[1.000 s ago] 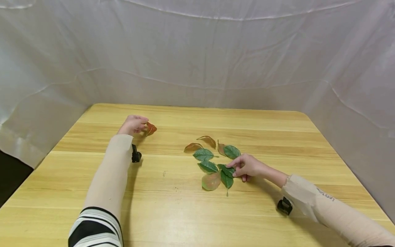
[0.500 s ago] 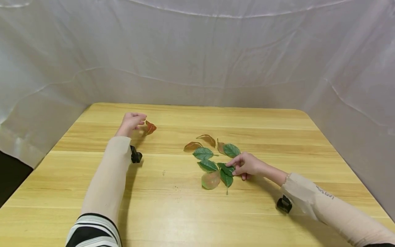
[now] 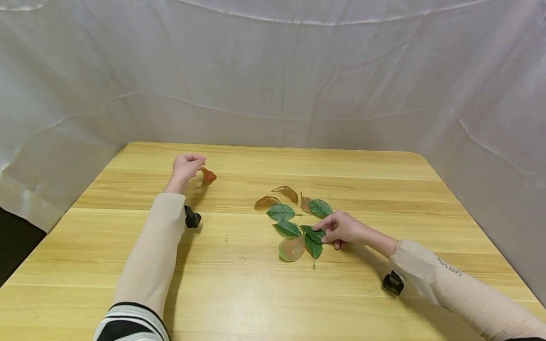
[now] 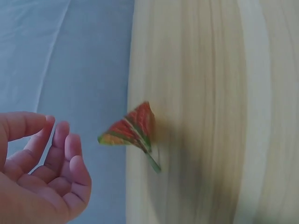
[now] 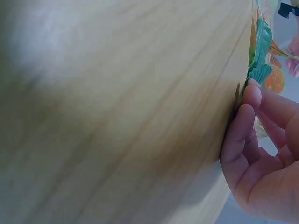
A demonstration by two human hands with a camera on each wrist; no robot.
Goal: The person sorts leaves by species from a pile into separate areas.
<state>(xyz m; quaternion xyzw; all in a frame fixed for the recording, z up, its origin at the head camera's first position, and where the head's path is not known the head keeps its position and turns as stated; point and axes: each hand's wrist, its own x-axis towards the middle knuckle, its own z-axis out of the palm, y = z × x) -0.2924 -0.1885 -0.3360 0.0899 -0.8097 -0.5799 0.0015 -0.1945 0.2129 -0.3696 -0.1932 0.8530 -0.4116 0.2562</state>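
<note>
My left hand [image 3: 186,166] hovers at the far left of the table, fingers loosely bent around nothing. Just beside its fingertips lies a folded red leaf [image 3: 208,177]; in the left wrist view this red leaf [image 4: 135,126] stands apart from the fingers, its stem pointing down. At the cluster of leaves, thumb and forefinger of my right hand [image 3: 344,228] pinch the edge of a dark green leaf [image 3: 313,232]. Another green leaf [image 3: 313,248] is partly under it. In the right wrist view the fingertips of my right hand [image 5: 261,126] meet low over the wood.
Around the held leaf lie more green leaves, including a serrated leaf [image 3: 280,212] and a leaf near the hand [image 3: 320,209]. A greenish-brown leaf [image 3: 292,249] lies in front, curled brown leaves [image 3: 286,193] behind. Pale cloth [image 3: 273,76] hangs beyond the wooden table [image 3: 256,303].
My left hand has drawn away from the red leaf and shifted slightly toward the back, leaving the leaf on the table. My right hand stays in place on the green leaf.
</note>
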